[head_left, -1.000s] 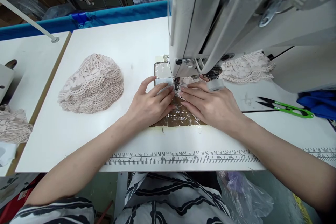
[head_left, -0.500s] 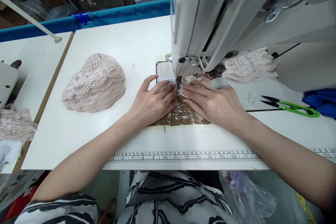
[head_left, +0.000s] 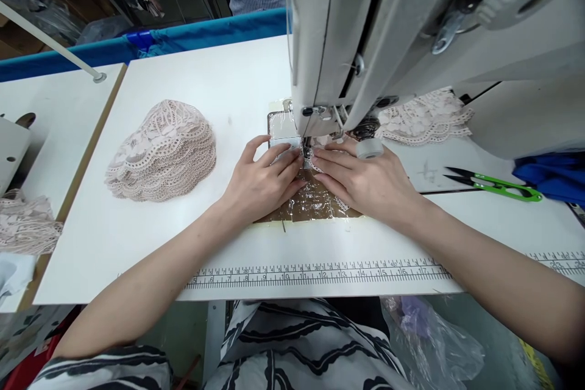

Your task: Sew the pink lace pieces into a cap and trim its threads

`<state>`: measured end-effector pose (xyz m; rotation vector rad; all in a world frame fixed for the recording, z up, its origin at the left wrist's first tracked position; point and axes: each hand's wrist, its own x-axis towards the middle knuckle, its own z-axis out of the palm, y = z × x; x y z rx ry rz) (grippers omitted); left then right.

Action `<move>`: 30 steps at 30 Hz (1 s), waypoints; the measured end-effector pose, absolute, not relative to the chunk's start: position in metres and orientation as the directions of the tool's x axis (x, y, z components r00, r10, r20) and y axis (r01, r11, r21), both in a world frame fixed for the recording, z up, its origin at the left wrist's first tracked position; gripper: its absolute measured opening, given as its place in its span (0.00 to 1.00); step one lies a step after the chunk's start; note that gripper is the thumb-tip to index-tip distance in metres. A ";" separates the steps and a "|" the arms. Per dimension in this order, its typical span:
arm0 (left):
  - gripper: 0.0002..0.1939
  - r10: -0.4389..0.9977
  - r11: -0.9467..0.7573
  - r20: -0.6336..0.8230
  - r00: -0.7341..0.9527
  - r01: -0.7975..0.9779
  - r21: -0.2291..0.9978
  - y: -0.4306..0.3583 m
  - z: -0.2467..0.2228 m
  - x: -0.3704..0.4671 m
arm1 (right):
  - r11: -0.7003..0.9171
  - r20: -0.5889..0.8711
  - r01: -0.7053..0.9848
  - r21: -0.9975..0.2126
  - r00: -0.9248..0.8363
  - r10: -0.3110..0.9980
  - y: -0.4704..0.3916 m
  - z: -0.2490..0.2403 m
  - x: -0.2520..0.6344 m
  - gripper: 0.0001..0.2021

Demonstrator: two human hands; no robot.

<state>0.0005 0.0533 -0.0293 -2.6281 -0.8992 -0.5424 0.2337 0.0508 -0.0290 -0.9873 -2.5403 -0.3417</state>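
Under the sewing machine head (head_left: 320,49), a strip of pale pink lace (head_left: 342,203) passes by the presser foot (head_left: 306,147), mostly hidden by my fingers. My right hand (head_left: 365,180) lies flat over the lace, fingers stretched toward the needle area and pressing down rather than gripping. To the left of the foot, my left hand (head_left: 262,180) rests with spread fingers, its tips at the needle plate and the edge of the lace. Brown taped sheeting (head_left: 315,198) covers the bed beneath both hands.
A stack of pink lace pieces (head_left: 162,152) stands on the left of the white table (head_left: 237,79). More lace (head_left: 425,116) lies behind the machine head. Green thread snips (head_left: 496,184) and blue cloth (head_left: 553,177) are at right. A ruler strip (head_left: 320,274) runs along the front edge.
The view has shifted slightly, and more of the machine's handwheel-like dial shows at upper right. Both hands keep nearly the same places by the presser foot.
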 end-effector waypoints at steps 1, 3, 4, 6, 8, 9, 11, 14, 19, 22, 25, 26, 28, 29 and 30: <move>0.14 0.511 -0.753 0.448 0.733 0.633 -0.178 0.053 -0.029 0.001 | 0.718 0.439 0.690 0.089 -0.674 0.593 0.050 -0.029 0.234 0.14; 0.14 0.496 -0.752 0.457 0.739 0.628 -0.199 0.054 -0.029 0.001 | 0.709 0.428 0.698 0.098 -0.673 0.603 0.050 -0.028 0.233 0.14; 0.14 0.490 -0.753 0.459 0.741 0.625 -0.205 0.054 -0.029 0.001 | 0.704 0.422 0.704 0.096 -0.669 0.611 0.049 -0.028 0.233 0.14; 0.15 0.486 -0.752 0.459 0.743 0.624 -0.212 0.054 -0.028 0.000 | 0.703 0.410 0.708 0.069 -0.663 0.627 0.050 -0.027 0.233 0.15; 0.14 0.484 -0.745 0.464 0.742 0.628 -0.226 0.054 -0.027 0.000 | 0.709 0.414 0.706 -0.001 -0.645 0.642 0.052 -0.028 0.234 0.15; 0.14 0.479 -0.738 0.473 0.740 0.631 -0.239 0.053 -0.027 0.001 | 0.705 0.425 0.708 -0.042 -0.625 0.654 0.054 -0.029 0.234 0.16; 0.12 0.459 -0.729 0.503 0.732 0.634 -0.259 0.050 -0.025 0.004 | 0.671 0.441 0.733 -0.113 -0.569 0.695 0.059 -0.031 0.235 0.17; 0.13 0.475 -0.758 0.499 0.725 0.625 -0.188 0.044 -0.024 0.010 | 0.629 0.422 0.764 -0.146 -0.527 0.738 0.066 -0.034 0.236 0.17; 0.15 0.500 -0.805 0.441 0.745 0.587 -0.080 0.041 -0.018 0.006 | 0.662 0.360 0.743 -0.098 -0.594 0.719 0.067 -0.025 0.241 0.16; 0.09 0.470 -0.720 0.588 0.658 0.672 -0.177 0.042 -0.013 -0.001 | 0.636 0.421 0.770 -0.054 -0.560 0.714 0.065 -0.018 0.244 0.18; 0.07 0.474 -0.726 0.599 0.646 0.671 -0.148 0.037 -0.012 0.002 | 0.630 0.401 0.776 0.013 -0.582 0.708 0.066 -0.019 0.244 0.15; 0.07 0.492 -0.749 0.561 0.666 0.652 -0.118 0.035 -0.013 0.004 | 0.633 0.375 0.774 0.033 -0.596 0.710 0.066 -0.020 0.244 0.15; 0.14 0.514 -0.785 0.469 0.718 0.614 -0.080 0.034 -0.015 0.007 | 0.639 0.337 0.768 0.045 -0.613 0.714 0.066 -0.023 0.244 0.16; 0.15 0.511 -0.796 0.433 0.743 0.599 -0.089 0.035 -0.015 0.005 | 0.646 0.339 0.763 0.034 -0.617 0.710 0.066 -0.023 0.244 0.15; 0.13 0.510 -0.794 0.412 0.755 0.597 -0.112 0.037 -0.015 0.002 | 0.658 0.354 0.753 0.013 -0.618 0.701 0.065 -0.023 0.245 0.14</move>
